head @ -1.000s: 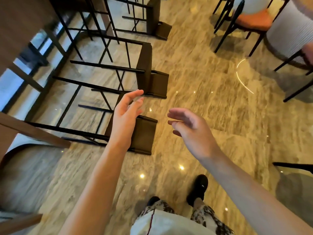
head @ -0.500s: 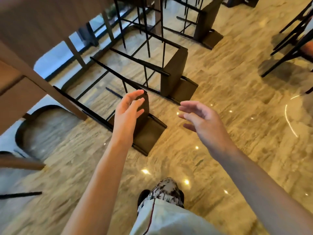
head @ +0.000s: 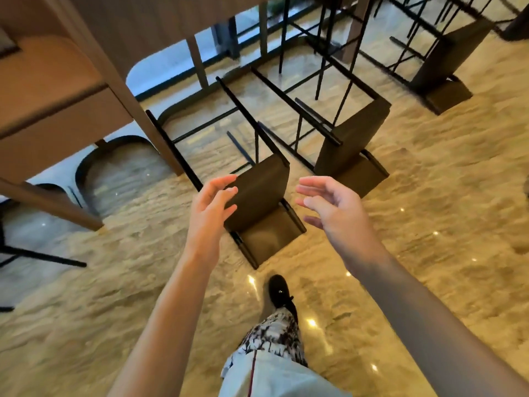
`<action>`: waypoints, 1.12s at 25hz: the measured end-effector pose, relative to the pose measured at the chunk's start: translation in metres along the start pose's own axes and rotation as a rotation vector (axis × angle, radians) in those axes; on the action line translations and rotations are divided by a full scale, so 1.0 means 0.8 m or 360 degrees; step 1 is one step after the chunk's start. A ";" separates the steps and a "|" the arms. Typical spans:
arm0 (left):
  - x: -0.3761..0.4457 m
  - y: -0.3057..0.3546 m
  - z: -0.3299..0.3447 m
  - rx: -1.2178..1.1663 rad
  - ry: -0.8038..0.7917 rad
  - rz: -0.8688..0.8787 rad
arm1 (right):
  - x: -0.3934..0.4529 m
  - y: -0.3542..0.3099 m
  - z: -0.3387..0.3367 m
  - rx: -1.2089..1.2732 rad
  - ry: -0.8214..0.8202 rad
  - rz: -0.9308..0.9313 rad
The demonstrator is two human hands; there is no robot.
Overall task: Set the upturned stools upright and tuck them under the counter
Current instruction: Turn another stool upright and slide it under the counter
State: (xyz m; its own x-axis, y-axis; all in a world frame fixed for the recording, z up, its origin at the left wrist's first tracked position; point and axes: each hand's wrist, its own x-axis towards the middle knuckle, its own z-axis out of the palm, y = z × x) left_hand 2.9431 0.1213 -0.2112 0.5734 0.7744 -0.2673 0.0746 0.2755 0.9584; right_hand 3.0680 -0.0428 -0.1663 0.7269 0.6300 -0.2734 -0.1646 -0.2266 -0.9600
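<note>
Both my hands hold nothing: left hand (head: 210, 209) and right hand (head: 333, 209) hover with loosely spread fingers either side of the nearest stool (head: 259, 196). It lies tipped on the marble floor (head: 429, 224), legs pointing under the counter (head: 94, 53).

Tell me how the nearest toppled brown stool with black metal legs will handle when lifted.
The brown stool looks rigid, so it probably won't flex. Its long black legs reach away under the wooden counter, so it would likely swing and feel end-heavy. The glossy marble floor may let it slide.
</note>
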 end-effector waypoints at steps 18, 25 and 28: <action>0.140 -0.037 0.086 -0.0320 0.0411 -0.0394 | 0.244 0.000 -0.014 0.0017 -0.0367 0.0368; 0.156 -0.136 0.165 -0.0499 0.0727 -0.0530 | 0.334 0.084 -0.076 -0.0076 -0.0446 0.0634; 0.162 -0.203 0.178 -0.0538 0.0867 -0.0673 | 0.374 0.144 -0.097 -0.0082 -0.0399 0.0775</action>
State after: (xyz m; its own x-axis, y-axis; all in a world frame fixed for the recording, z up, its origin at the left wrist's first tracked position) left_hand 3.1214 0.0959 -0.3876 0.0620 0.7117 -0.6997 -0.1055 0.7018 0.7045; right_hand 3.3184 0.0624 -0.3538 0.3928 0.5992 -0.6976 -0.4052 -0.5683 -0.7162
